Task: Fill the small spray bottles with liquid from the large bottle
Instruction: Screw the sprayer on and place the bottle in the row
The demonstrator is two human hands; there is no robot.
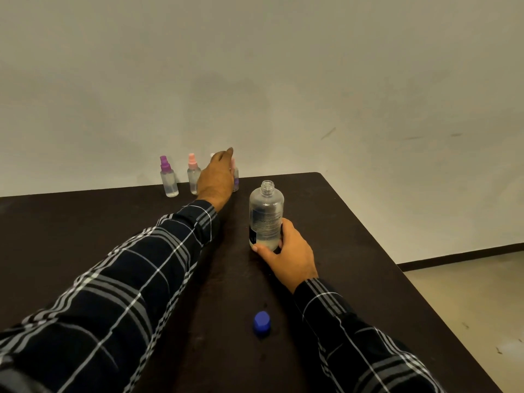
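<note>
The large clear bottle (pixel 266 211) stands upright on the dark table (pixel 85 222) with its neck uncapped and a little liquid at the bottom. My right hand (pixel 287 258) grips its base. Its blue cap (pixel 262 323) lies on the table nearer to me. Several small spray bottles stand in a row at the far edge: one with a purple cap (pixel 169 178), one with a pink cap (pixel 193 174), and another (pixel 236 180) partly hidden. My left hand (pixel 217 177) reaches into that row, its back toward me, covering a white-topped bottle (pixel 212 155). Its fingers are hidden.
A plain wall rises right behind the table's far edge. The table's right edge (pixel 397 268) runs diagonally, with pale floor (pixel 467 307) beyond it. Both plaid sleeves lie across the tabletop.
</note>
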